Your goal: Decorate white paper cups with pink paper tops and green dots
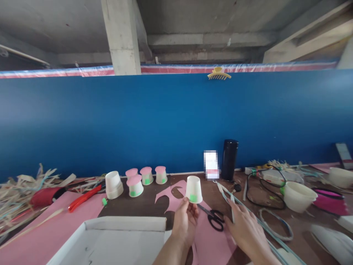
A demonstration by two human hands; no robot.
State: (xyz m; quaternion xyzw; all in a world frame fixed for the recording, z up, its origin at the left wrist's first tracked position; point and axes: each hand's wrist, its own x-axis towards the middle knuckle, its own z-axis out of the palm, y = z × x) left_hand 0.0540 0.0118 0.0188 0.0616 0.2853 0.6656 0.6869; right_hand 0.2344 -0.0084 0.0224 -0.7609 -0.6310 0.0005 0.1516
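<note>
My left hand (185, 219) pinches the lower rim of an upside-down white paper cup (193, 186), lifted over the table. A green piece of tape (193, 198) sits low on the cup's side. My right hand (246, 229) is low over a bundle of pale strips (226, 192), its thumb and fingers apart. Whether it grips a strip I cannot make out. Between both hands, black-handled scissors (216, 218) lie on a cut pink sheet (211, 237). Several upside-down cups with pink discs on top (147, 176) stand to the left, green tape on their sides.
A white box tray (125, 223) occupies the front left. Stacked plain cups (114, 185), red-handled pliers or cutters (84, 198) and a heap of strips (22, 198) lie left. A black bottle (230, 160) and a phone (211, 163) stand against the blue partition (165, 121). A white bowl (298, 197) is right.
</note>
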